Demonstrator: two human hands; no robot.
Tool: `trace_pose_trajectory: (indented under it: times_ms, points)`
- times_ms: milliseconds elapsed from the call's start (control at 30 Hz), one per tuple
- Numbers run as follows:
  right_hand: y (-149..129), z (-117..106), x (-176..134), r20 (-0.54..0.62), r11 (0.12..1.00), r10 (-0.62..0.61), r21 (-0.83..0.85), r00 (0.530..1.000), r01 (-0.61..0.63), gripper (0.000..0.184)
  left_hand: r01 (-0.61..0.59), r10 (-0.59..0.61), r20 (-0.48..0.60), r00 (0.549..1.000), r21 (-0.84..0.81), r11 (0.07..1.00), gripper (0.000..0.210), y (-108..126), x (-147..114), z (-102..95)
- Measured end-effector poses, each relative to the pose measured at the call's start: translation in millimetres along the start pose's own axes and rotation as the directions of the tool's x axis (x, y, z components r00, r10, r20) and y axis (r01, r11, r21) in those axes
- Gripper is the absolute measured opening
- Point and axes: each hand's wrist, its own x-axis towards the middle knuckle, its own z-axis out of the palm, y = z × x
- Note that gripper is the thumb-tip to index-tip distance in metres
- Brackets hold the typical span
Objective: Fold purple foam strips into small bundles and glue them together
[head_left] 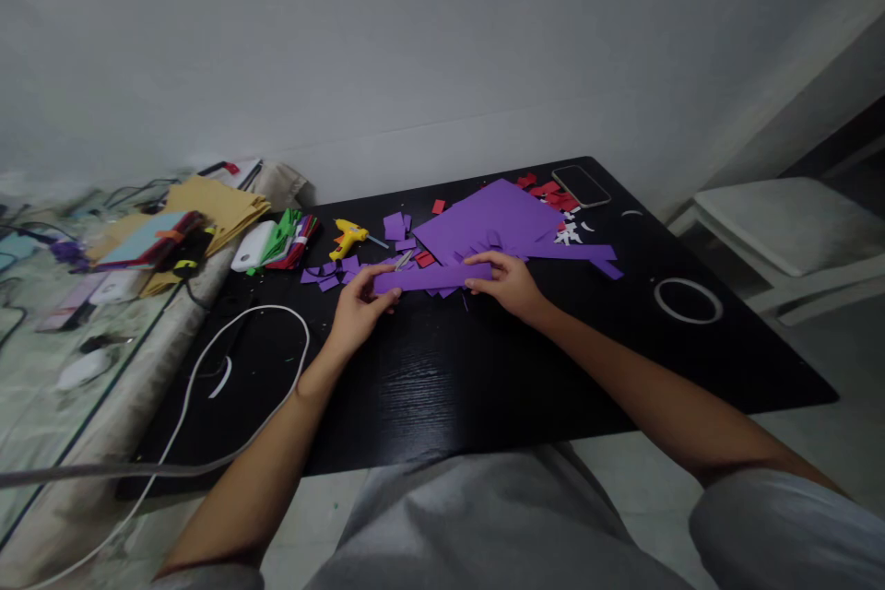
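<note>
A purple paper strip [432,277] is stretched level between my two hands over the black table. My left hand [360,300] pinches its left end, thumb on the near side. The right end is gripped between the thumb and fingers of my right hand [508,284]. Behind the strip lies a large purple sheet [490,219], with cut purple pieces [332,274] scattered to the left. Scissors [404,260] show partly just beyond the strip. A yellow glue gun [348,238] rests past my left hand. More purple strips [573,252] lie beyond my right hand.
A phone [582,185], red scraps [553,194] and white scraps [570,230] lie at the back right, a white ring [688,300] farther right. Bundled coloured paper [290,240] stands at the left. A white cable [200,359] loops beside my left forearm. A stool [788,221] stands right.
</note>
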Motion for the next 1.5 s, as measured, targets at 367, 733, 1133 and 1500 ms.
trace_pose_trajectory:
  times_ms: [367, 733, 1133, 1500]
  points:
    - [-5, 3, -2, -0.015, 0.999, 0.018, 0.042, 1.0, -0.018, 0.031, -0.066, 0.068, -0.016, 0.998, 0.11, 0.992, 0.031, 0, -2, -1.2]
    - [-3, 5, -5, 0.104, 0.995, 0.069, 0.057, 0.992, -0.076, 0.03, 0.065, -0.061, 0.075, 0.995, -0.053, 0.996, 0.031, 8, -4, 0.8]
    - [-13, 6, -4, 0.064, 0.972, 0.152, 0.171, 0.986, -0.161, 0.033, 0.175, -0.162, 0.102, 0.981, -0.13, 0.976, 0.039, 14, -1, -5.0]
    - [-22, -3, -8, 0.419, 0.932, 0.22, 0.176, 0.881, -0.317, 0.041, 0.154, -0.126, 0.173, 0.977, -0.162, 0.975, 0.019, 6, 2, -19.9]
